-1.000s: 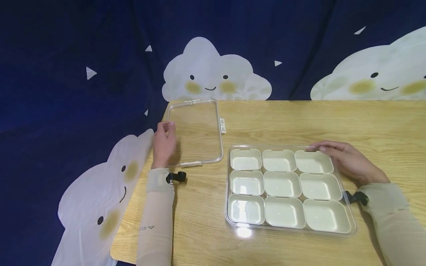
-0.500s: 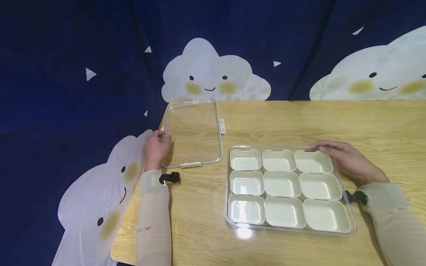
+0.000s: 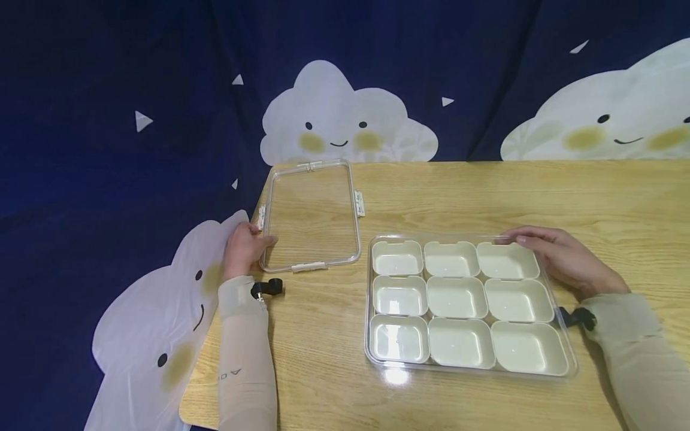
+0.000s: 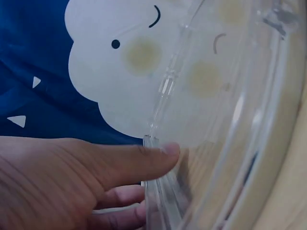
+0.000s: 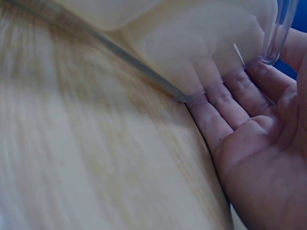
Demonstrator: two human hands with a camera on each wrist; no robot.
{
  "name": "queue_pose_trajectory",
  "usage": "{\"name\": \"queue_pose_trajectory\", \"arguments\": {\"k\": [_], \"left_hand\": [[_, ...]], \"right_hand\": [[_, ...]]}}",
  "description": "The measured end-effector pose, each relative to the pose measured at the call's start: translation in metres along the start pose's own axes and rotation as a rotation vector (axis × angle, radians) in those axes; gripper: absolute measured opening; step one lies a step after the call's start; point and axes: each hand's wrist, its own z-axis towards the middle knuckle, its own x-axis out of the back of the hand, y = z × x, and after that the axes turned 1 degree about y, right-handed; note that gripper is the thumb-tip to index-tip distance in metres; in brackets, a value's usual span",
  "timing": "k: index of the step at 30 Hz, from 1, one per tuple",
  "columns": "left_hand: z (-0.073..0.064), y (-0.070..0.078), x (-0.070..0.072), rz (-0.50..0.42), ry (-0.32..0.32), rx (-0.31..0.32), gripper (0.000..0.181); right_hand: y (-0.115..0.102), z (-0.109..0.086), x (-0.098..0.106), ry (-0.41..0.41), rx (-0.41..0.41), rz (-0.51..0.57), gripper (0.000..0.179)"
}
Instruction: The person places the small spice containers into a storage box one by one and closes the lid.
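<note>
At the left of the table lies a clear rectangular lid with white side latches. My left hand pinches its near left edge; in the left wrist view the thumb lies over the clear rim, fingers below it. A clear plastic storage box stands to the right, holding several cream-coloured cups in rows. My right hand grips its far right corner, thumb at the rim. In the right wrist view, the fingers lie against the outer wall, their tips partly behind the clear plastic.
The wooden table has its left edge right beside my left hand. Behind and to the left hangs a dark blue curtain with white clouds. Black wrist mounts stick out from both sleeves.
My left hand has moved left and nearer along the lid's left edge, uncovering the left latch. The lid lies nearly where it was; my right hand and the box have stayed put.
</note>
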Motion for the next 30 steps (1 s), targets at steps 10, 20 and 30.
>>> {"name": "queue_pose_trajectory", "arguments": {"k": [10, 20, 30], "left_hand": [[-0.0002, -0.001, 0.0002, 0.068, 0.03, -0.046, 0.027], [0.0005, -0.0024, -0.0038, 0.097, 0.047, -0.047, 0.025], [0.0032, 0.0038, -0.0078, 0.061, 0.136, -0.066, 0.028]], "right_hand": [[0.0005, -0.0007, -0.0003, 0.001, 0.007, 0.011, 0.036], [0.0028, 0.0, 0.0018, -0.007, 0.004, -0.015, 0.037], [0.0026, 0.0016, 0.0013, 0.017, 0.01, -0.048, 0.037]]}}
